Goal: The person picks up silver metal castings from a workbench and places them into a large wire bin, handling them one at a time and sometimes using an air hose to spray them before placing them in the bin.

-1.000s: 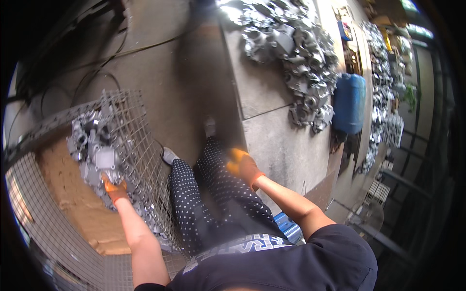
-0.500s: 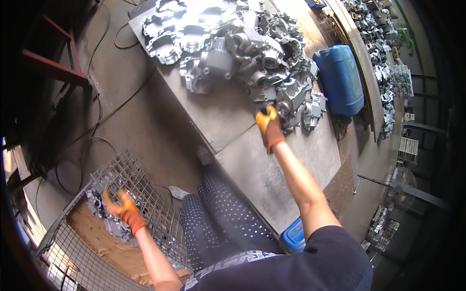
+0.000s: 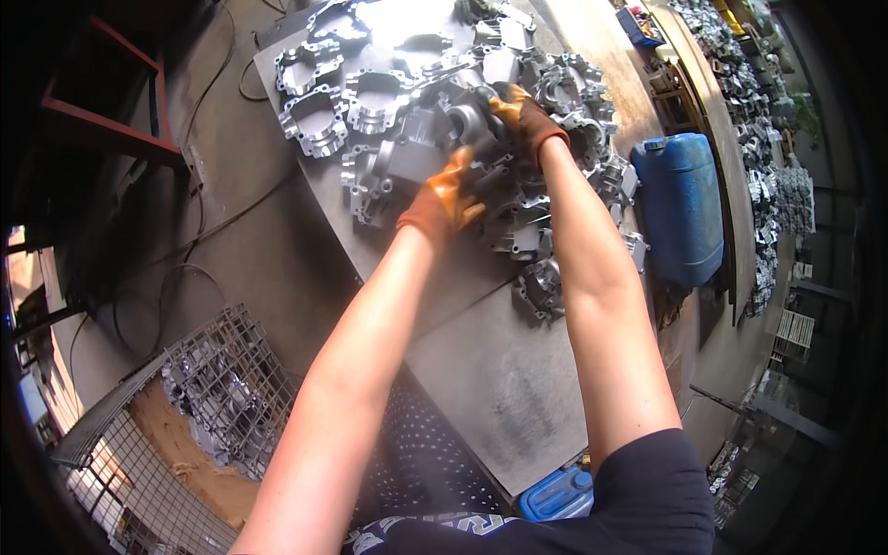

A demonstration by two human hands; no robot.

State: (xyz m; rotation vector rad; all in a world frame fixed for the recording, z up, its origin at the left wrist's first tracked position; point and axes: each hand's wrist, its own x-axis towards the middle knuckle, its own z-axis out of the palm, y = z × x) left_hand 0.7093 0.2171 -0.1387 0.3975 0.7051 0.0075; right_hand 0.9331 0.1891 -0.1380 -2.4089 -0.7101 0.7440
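Note:
Grey metal castings (image 3: 377,92) with cut-out openings and bolt lugs lie in a pile on a metal-topped table (image 3: 481,379). My left hand (image 3: 442,202), in an orange and yellow glove, is over the near side of the pile. Its thumb and fingers are spread, with a blocky casting (image 3: 412,159) just beyond them. Farther in and to the right, my right hand (image 3: 527,120) wears the same kind of glove. Its fingers curl onto a casting in the middle of the heap, and the fingertips are partly lost among the parts.
A blue plastic jerrycan (image 3: 683,208) stands to the right of the pile. At the lower left is a wire mesh basket (image 3: 259,356) with castings and brown cardboard inside. A blue container (image 3: 558,495) sits by the table's near edge. Red metal framing (image 3: 139,134) stands at the far left.
My left hand has swung from above the mesh basket over to the pile. My right hand has reached farther forward, from the pile's near edge into its middle.

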